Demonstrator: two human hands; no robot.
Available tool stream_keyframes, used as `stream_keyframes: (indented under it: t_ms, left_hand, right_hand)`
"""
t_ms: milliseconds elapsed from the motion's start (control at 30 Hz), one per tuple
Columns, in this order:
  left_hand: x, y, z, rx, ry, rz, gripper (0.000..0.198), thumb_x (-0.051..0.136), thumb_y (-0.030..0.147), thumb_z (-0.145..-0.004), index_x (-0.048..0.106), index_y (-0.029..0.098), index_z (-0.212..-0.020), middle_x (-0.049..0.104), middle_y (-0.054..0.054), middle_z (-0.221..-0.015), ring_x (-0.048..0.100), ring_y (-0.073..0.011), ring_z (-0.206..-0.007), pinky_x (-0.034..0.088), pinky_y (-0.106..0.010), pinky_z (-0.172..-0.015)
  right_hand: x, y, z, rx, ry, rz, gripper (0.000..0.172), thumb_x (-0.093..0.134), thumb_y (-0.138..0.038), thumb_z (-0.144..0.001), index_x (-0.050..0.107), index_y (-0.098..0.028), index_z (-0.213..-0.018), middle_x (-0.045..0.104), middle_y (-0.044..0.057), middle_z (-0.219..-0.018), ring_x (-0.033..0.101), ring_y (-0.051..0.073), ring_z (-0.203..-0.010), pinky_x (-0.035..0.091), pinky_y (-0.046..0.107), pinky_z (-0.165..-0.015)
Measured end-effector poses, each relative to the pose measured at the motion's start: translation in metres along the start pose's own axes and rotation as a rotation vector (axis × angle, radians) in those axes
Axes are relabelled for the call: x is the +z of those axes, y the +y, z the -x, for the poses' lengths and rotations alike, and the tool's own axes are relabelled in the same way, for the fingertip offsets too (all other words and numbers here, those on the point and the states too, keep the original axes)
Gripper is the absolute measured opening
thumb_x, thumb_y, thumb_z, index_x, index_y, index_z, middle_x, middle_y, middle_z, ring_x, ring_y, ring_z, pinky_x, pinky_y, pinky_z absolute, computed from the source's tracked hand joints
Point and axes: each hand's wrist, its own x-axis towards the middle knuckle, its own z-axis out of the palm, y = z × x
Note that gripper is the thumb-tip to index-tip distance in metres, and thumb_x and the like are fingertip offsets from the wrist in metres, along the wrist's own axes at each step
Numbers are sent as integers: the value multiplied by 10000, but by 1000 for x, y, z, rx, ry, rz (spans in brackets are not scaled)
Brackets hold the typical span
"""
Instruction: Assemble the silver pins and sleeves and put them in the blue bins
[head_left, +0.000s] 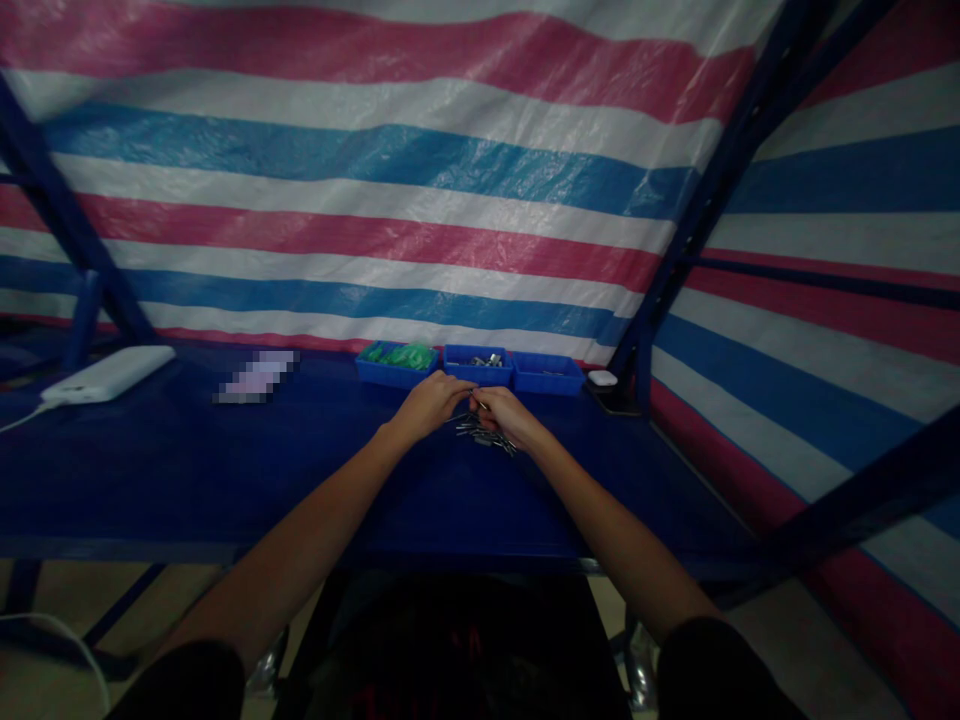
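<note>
My left hand (435, 402) and my right hand (504, 414) meet over the blue table, fingertips pinched together. Something small sits between them, mostly hidden by the fingers; a short glint shows at the right hand, but its kind is too small to tell. Just below the hands lies a loose pile of thin metal pieces (480, 434), partly covered by my right hand. Right behind the hands stands a blue bin (478, 377) with small shiny metal parts. To its left, another blue bin (395, 378) holds green plastic; a third blue bin (549, 383) on the right has a few small pieces inside.
On the table (300, 490) at the left lie a white power bank (112, 374) with a cable and a blurred-out item (257, 377). A white case (602, 378) rests on a dark phone (616, 400) at the right. Blue frame posts and a striped sheet (390, 230) enclose the table.
</note>
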Motion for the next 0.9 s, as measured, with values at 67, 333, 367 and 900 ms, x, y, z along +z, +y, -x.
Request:
stream_keyframes:
  t_ms: [67, 333, 367, 900]
  left_hand:
    - [0, -2, 1, -3, -1, -18, 308, 364, 265, -892, 616, 210, -1061, 654, -53, -930, 526, -179, -850, 406, -287, -795]
    - [-6, 1, 3, -107, -38, 19, 291, 343, 283, -884, 626, 213, -897, 657, -27, -784, 585, -158, -725, 410, -247, -661]
    - [-7, 1, 3, -119, -44, 18, 304, 331, 291, -888, 624, 209, -882, 653, -27, -763, 588, -156, -703, 407, -243, -643]
    - [-7, 1, 6, -40, -49, -5, 300, 321, 263, -899, 613, 201, -932, 677, -42, -805, 618, -166, -727, 392, -231, -642]
  right_hand:
    - [-1, -2, 2, -59, 35, 163, 334, 334, -342, -850, 496, -176, -609, 305, -77, -389, 293, 80, -353, 248, 203, -415]
    - [-3, -8, 10, -371, 219, 891, 317, 333, -297, -884, 589, -173, -744, 636, 51, -729, 560, 147, -679, 329, 232, -621]
    - [-1, -8, 10, -350, 221, 912, 340, 322, -298, -888, 586, -171, -716, 636, 59, -717, 562, 152, -678, 331, 236, -624]
    - [4, -4, 6, -75, -36, 49, 299, 351, -356, -828, 366, -205, -571, 305, -88, -374, 266, 63, -314, 204, 191, -363]
